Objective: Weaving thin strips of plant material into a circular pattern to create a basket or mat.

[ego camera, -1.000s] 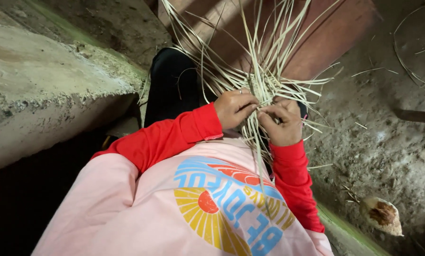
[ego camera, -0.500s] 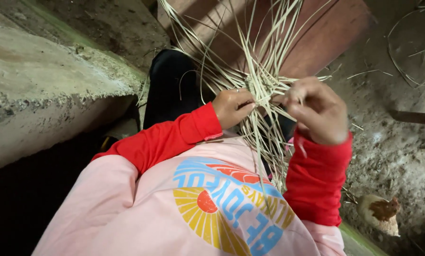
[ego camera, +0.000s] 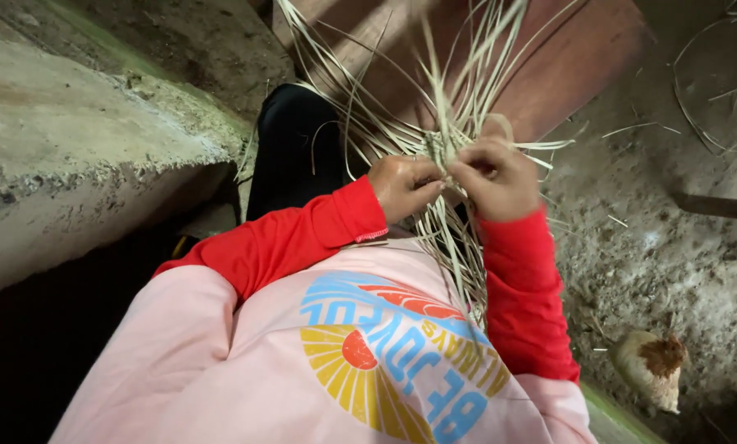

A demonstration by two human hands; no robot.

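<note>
**Right hand back at the knot**

The right hand (ego camera: 500,177) has dropped back beside the left hand (ego camera: 405,185). All 2 hands pinch the pale strips (ego camera: 442,148) at one knot. The strips run up and away, and hang down too.

Both arms, in red sleeves, bend inward and meet in front of the chest. The left hand (ego camera: 403,186) is curled, knuckles up; the right hand (ego camera: 500,177) sits just beside it — fingers pinched closed, nearly touching.
</note>
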